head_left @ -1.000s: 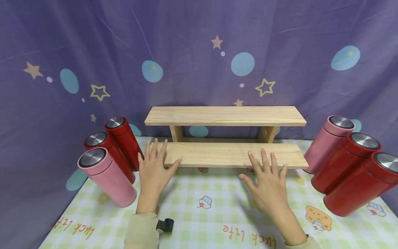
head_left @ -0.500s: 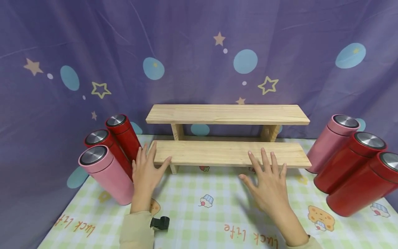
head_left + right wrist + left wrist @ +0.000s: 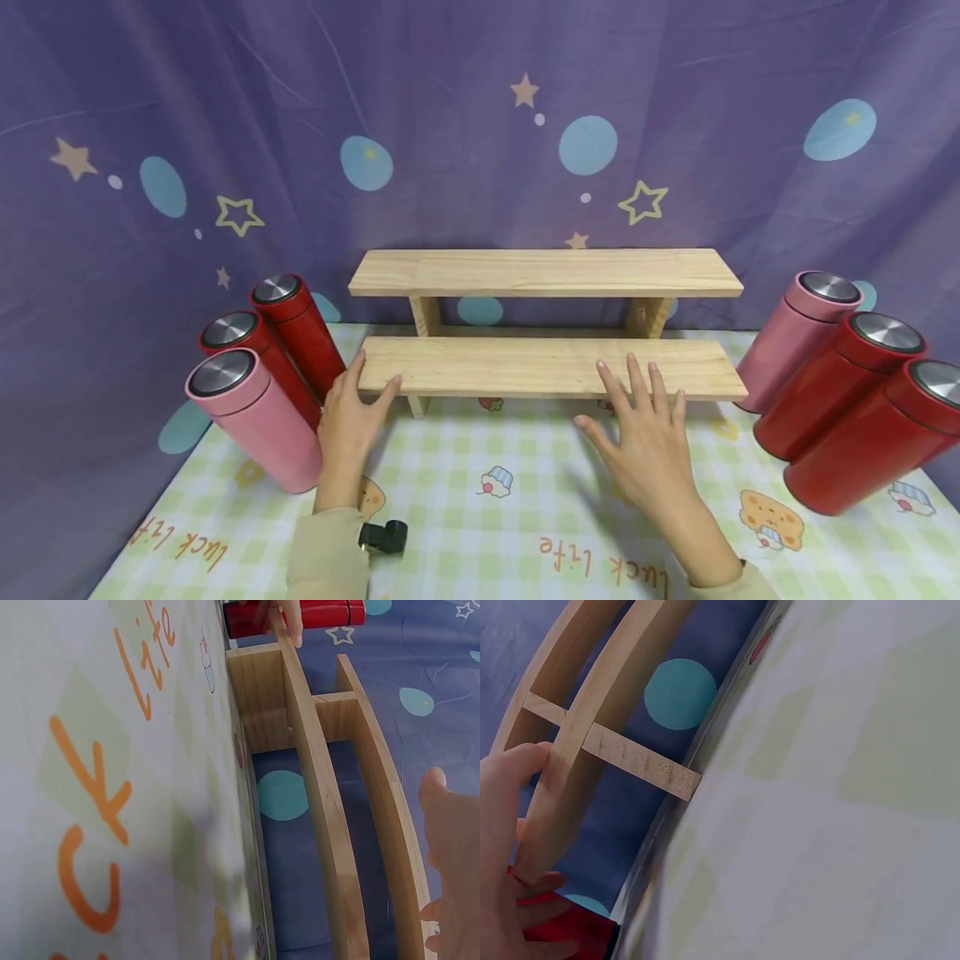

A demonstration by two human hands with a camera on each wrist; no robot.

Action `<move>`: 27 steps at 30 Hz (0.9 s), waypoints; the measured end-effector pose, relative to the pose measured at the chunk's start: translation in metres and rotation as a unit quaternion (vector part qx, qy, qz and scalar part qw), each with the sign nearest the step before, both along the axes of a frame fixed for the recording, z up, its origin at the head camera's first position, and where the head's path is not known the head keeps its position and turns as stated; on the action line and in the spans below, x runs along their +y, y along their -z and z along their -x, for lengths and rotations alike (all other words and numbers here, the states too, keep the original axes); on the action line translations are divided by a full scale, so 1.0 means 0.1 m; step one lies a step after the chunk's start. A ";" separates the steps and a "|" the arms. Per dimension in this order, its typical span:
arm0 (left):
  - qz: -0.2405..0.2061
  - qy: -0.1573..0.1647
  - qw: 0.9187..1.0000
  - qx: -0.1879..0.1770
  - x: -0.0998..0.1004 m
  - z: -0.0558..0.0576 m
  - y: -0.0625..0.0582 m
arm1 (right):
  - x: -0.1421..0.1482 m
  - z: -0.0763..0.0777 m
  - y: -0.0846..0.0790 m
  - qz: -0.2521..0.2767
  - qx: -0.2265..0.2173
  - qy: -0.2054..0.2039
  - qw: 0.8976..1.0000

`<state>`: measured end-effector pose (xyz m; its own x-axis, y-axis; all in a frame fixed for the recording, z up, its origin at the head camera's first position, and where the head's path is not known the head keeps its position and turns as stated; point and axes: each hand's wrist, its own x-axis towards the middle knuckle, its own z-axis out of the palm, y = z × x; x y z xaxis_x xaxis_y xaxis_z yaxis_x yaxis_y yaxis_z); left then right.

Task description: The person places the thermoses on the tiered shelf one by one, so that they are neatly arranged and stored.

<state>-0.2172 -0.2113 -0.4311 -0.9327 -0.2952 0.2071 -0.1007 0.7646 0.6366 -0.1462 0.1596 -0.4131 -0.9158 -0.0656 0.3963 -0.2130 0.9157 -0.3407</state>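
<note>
A two-tier wooden shelf (image 3: 540,367) stands on the table in the head view. My left hand (image 3: 348,425) holds the left end of its lower board. In the left wrist view, the thumb of my left hand (image 3: 499,840) lies on the board's top edge and the other fingers reach round and below its end. My right hand (image 3: 645,446) hovers by the front edge of the lower board, fingers spread and straight. The right wrist view shows my right hand (image 3: 457,862) apart from the boards.
Left of the shelf stand a pink thermos (image 3: 258,421) and two red thermoses, close to my left hand. Another pink thermos (image 3: 798,342) and red thermoses (image 3: 840,387) are on the right. A purple curtain (image 3: 465,125) hangs behind the checked tablecloth (image 3: 465,517).
My left hand has moved left from above the lower board to its left end, and its fingers have gone round that end. My right hand has stayed nearly still.
</note>
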 end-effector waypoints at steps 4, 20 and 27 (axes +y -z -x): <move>-0.049 0.005 0.999 -0.022 -0.02 0.02 0.01 | -0.01 0.01 0.01 0.012 -0.011 -0.005 1.000; -0.222 0.036 0.974 0.009 -0.02 0.05 0.05 | -0.09 -0.11 -0.16 0.073 0.062 -0.010 0.995; -0.253 0.057 0.966 0.008 -0.04 0.05 0.02 | -0.03 -0.31 -0.17 0.106 0.098 -0.015 0.989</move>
